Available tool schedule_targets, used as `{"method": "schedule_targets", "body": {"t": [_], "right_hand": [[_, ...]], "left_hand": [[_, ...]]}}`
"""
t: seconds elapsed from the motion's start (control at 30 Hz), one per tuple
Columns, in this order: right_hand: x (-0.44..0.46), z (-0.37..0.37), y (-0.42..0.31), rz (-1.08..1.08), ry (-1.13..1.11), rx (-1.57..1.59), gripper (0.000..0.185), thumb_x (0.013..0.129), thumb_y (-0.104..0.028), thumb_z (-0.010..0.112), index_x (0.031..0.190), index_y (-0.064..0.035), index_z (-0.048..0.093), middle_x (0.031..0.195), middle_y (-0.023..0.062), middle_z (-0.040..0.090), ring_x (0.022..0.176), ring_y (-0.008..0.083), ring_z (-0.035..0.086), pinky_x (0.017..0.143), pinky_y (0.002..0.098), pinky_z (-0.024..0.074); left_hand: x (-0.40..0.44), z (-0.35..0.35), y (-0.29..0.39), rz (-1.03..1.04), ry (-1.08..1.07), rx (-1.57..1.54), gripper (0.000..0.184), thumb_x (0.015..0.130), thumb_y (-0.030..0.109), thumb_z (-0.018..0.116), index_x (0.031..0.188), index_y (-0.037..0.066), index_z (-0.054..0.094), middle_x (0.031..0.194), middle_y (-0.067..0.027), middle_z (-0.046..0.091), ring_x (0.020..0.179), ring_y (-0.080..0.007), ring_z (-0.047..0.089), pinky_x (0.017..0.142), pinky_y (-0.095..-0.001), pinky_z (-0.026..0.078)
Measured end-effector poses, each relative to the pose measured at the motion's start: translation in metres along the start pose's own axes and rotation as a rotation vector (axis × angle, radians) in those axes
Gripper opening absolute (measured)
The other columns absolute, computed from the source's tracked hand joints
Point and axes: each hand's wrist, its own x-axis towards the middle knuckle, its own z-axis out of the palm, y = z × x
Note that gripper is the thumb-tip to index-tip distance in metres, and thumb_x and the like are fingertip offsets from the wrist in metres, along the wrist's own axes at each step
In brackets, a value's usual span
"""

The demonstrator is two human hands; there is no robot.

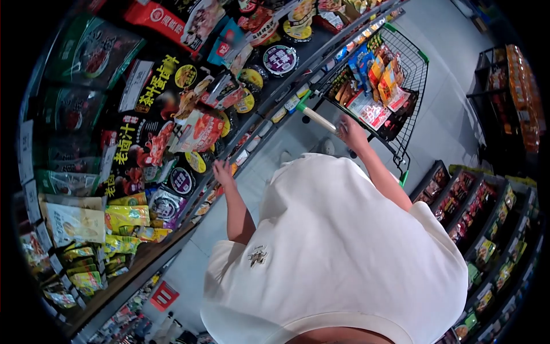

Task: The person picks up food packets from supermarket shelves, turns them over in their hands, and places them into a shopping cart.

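Observation:
My right hand (350, 133) is closed around the near end of the pale handle (319, 118) of a green-trimmed wire shopping cart (421, 74). Several bright snack bags (375, 71) and a red-and-white package (371, 109) lie in the cart. At the edge of the shelf on my left, my left hand (223, 172) holds nothing, its fingers apart. Nearest to it are a yellow-lidded round tub (196, 162), a purple-lidded tub (181, 180) and a red-and-white food pack (200, 132).
Price labels (252, 142) run along the shelf edge. Green food bags (94, 51) and yellow packets (127, 217) fill the left shelves. A tiered rack of packets (487, 229) stands to my right, with a stand of orange packages (518, 86) beyond. Below lies a grey tiled floor (458, 40).

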Motion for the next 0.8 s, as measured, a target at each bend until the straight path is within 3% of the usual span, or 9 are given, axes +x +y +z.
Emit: {"method": "schedule_targets", "body": {"t": [0.07, 0.1, 0.27, 0.43, 0.53, 0.67, 0.7, 0.73, 0.8], "right_hand": [[-0.005, 0.015, 0.032, 0.215, -0.249, 0.004, 0.043, 0.102, -0.042, 0.043, 0.118, -0.0061, 0.061, 0.107, 0.0238, 0.068, 0.102, 0.0442, 0.062, 0.088, 0.0510, 0.0497], [-0.011, 0.013, 0.027, 0.291, -0.258, -0.097, 0.052, 0.103, -0.050, 0.035, 0.111, -0.0076, 0.064, 0.099, 0.0236, 0.070, 0.097, 0.0443, 0.064, 0.086, 0.0519, 0.0499], [-0.018, 0.007, 0.016, 0.233, -0.166, 0.052, 0.048, 0.103, -0.046, 0.037, 0.108, -0.0076, 0.066, 0.099, 0.0225, 0.070, 0.096, 0.0445, 0.064, 0.085, 0.0520, 0.0501], [-0.025, -0.008, 0.015, 0.190, -0.157, 0.122, 0.041, 0.102, -0.041, 0.042, 0.111, -0.0078, 0.064, 0.097, 0.0213, 0.070, 0.096, 0.0438, 0.064, 0.084, 0.0515, 0.0506], [-0.035, -0.012, 0.027, 0.151, -0.039, 0.023, 0.035, 0.100, -0.035, 0.047, 0.115, -0.0074, 0.062, 0.101, 0.0205, 0.069, 0.097, 0.0428, 0.064, 0.083, 0.0509, 0.0513], [-0.067, -0.020, 0.051, 0.147, 0.222, -0.017, 0.034, 0.093, -0.022, 0.056, 0.124, -0.0068, 0.056, 0.109, 0.0196, 0.067, 0.097, 0.0415, 0.064, 0.081, 0.0507, 0.0525], [-0.076, -0.023, 0.058, 0.226, 0.264, 0.012, 0.035, 0.092, -0.020, 0.057, 0.125, -0.0069, 0.056, 0.110, 0.0197, 0.067, 0.097, 0.0412, 0.064, 0.082, 0.0504, 0.0525], [-0.086, -0.029, 0.062, 0.305, 0.304, 0.041, 0.036, 0.092, -0.018, 0.057, 0.126, -0.0069, 0.055, 0.111, 0.0199, 0.066, 0.097, 0.0410, 0.064, 0.082, 0.0502, 0.0526], [-0.101, -0.037, 0.073, 0.413, 0.391, 0.061, 0.039, 0.092, -0.016, 0.057, 0.130, -0.0078, 0.054, 0.114, 0.0206, 0.066, 0.098, 0.0414, 0.064, 0.083, 0.0499, 0.0525]], "left_hand": [[0.003, 0.000, -0.030, -0.091, -0.108, 0.059, 0.059, 0.099, 0.045, 0.057, 0.144, 0.008, 0.043, 0.142, -0.0150, 0.052, 0.120, -0.0303, 0.060, 0.100, -0.0420, 0.047], [-0.004, 0.008, -0.037, -0.118, -0.163, 0.116, 0.059, 0.099, 0.045, 0.056, 0.143, 0.008, 0.044, 0.141, -0.0150, 0.053, 0.120, -0.0302, 0.059, 0.100, -0.0420, 0.047], [-0.035, 0.076, -0.053, -0.170, -0.468, 0.321, 0.059, 0.101, 0.047, 0.052, 0.143, 0.007, 0.044, 0.139, -0.0160, 0.055, 0.121, -0.0303, 0.059, 0.101, -0.0424, 0.046], [-0.063, 0.183, -0.023, -0.051, -0.742, 0.562, 0.053, 0.104, 0.042, 0.048, 0.142, 0.004, 0.047, 0.139, -0.0141, 0.056, 0.117, -0.0230, 0.061, 0.096, -0.0333, 0.049], [-0.088, 0.252, 0.000, 0.108, -0.870, 0.690, 0.050, 0.104, 0.039, 0.050, 0.140, 0.004, 0.050, 0.138, -0.0131, 0.056, 0.117, -0.0209, 0.062, 0.093, -0.0311, 0.050], [-0.111, 0.327, -0.003, 0.482, -1.050, 0.870, 0.044, 0.102, 0.032, 0.054, 0.136, 0.003, 0.055, 0.122, -0.0125, 0.063, 0.106, -0.0181, 0.062, 0.090, -0.0296, 0.048], [-0.128, 0.343, 0.000, 0.443, -1.089, 0.906, 0.042, 0.101, 0.030, 0.056, 0.132, 0.002, 0.058, 0.121, -0.0126, 0.065, 0.106, -0.0180, 0.062, 0.091, -0.0297, 0.048], [-0.132, 0.356, -0.012, 0.535, -1.150, 0.891, 0.039, 0.100, 0.030, 0.057, 0.131, 0.006, 0.060, 0.122, -0.0127, 0.066, 0.107, -0.0230, 0.064, 0.092, -0.0324, 0.049], [-0.155, 0.367, -0.019, 0.831, -1.126, 1.216, 0.035, 0.098, 0.029, 0.057, 0.127, 0.011, 0.063, 0.123, -0.0125, 0.066, 0.109, -0.0300, 0.064, 0.093, -0.0370, 0.049]]}}
